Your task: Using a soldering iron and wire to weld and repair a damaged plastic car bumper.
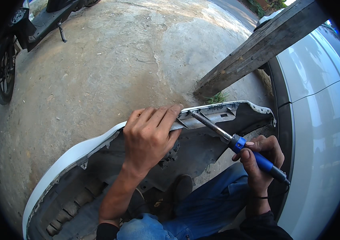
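A car bumper (80, 149) with a white outer edge and a dark inner side curves across the view in front of my legs. My left hand (150, 134) is wrapped over its upper edge, fingers on the far side and thumb on the near side. In my right hand (262, 158) is a soldering iron (262, 162) with a blue handle and a metal shaft. Its tip meets the bumper's inner edge just right of my left hand. The iron's cord leaves the handle's back end near my wrist.
On the right stands a white car (318, 120), close to my right arm. A square wooden post (258, 50) rises from the concrete ground (110, 64) beyond the bumper, with a grass tuft (218, 97) at its foot. A motorbike (6, 68) is parked at the far left.
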Demonstrator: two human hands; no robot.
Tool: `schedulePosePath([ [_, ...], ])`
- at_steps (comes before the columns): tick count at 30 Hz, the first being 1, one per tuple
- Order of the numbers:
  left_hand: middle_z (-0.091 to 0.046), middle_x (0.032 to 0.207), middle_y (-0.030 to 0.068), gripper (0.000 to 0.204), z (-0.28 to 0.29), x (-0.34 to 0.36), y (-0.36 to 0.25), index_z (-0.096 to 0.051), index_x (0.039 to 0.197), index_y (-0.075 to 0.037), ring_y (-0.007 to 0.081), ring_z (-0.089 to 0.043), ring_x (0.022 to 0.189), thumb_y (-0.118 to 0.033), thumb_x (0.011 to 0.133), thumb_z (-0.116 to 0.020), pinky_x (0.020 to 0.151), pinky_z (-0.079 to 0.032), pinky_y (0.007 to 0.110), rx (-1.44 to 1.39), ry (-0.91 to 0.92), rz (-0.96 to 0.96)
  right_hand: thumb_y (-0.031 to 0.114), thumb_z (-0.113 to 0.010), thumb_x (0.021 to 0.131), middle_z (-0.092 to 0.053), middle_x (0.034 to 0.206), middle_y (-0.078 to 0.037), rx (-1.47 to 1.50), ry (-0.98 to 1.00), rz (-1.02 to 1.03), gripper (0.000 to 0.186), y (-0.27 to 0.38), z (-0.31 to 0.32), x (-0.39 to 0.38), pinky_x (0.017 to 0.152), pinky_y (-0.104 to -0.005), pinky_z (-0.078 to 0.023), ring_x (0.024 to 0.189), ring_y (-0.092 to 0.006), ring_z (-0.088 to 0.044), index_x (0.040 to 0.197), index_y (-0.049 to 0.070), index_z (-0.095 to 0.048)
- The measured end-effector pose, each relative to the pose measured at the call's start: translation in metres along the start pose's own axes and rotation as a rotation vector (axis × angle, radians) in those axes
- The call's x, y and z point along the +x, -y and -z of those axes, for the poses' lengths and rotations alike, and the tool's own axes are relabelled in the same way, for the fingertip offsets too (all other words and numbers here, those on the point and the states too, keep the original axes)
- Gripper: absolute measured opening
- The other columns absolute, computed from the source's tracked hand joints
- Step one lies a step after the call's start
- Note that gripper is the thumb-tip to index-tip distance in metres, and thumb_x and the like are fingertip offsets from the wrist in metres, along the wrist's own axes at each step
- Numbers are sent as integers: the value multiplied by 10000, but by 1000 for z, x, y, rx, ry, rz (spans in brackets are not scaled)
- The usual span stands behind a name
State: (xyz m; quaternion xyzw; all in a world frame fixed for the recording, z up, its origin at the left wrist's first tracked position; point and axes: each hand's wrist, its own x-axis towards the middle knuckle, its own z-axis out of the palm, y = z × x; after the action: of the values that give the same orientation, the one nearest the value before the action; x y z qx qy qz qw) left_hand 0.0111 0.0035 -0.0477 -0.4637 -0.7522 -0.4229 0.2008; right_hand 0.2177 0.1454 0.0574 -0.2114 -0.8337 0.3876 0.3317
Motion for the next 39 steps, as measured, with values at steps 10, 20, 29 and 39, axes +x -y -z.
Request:
schedulePosePath([
  [10, -807, 1036, 65, 484, 0, -1, 0, -793, 1152, -105, 247, -757, 923, -90, 676, -882, 845, -550, 393, 4, -1, 1, 77, -867, 887, -731, 871, -174, 69, 29, 14, 257, -5, 0, 0, 643, -322, -642, 721, -214, -769, 948, -17, -635],
  [20, -807, 1034, 50, 505, 0, 0, 0, -790, 1166, -118, 239, -756, 922, -89, 671, -884, 835, -547, 388, -7, 23, 16, 83, -854, 910, -690, 848, -156, 211, 11, 20, 262, -4, 1, -1, 628, -340, -655, 712, -241, -767, 962, -24, -621],
  [29, -805, 1034, 58, 511, 1, 1, 0, -787, 1167, -115, 244, -754, 923, -90, 667, -883, 839, -546, 390, 6, 15, 9, 92, -855, 916, -694, 868, -160, 152, 60, 16, 262, -6, 2, 3, 652, -358, -668, 735, -259, -782, 975, -27, -629],
  [39, -808, 1063, 59, 496, 1, -2, 1, -789, 1167, -110, 243, -755, 932, -91, 680, -879, 848, -547, 386, 10, 21, 10, 96, -859, 913, -703, 863, -165, 170, 49, 10, 271, -8, 0, 1, 656, -363, -670, 728, -260, -783, 981, -28, -627],
])
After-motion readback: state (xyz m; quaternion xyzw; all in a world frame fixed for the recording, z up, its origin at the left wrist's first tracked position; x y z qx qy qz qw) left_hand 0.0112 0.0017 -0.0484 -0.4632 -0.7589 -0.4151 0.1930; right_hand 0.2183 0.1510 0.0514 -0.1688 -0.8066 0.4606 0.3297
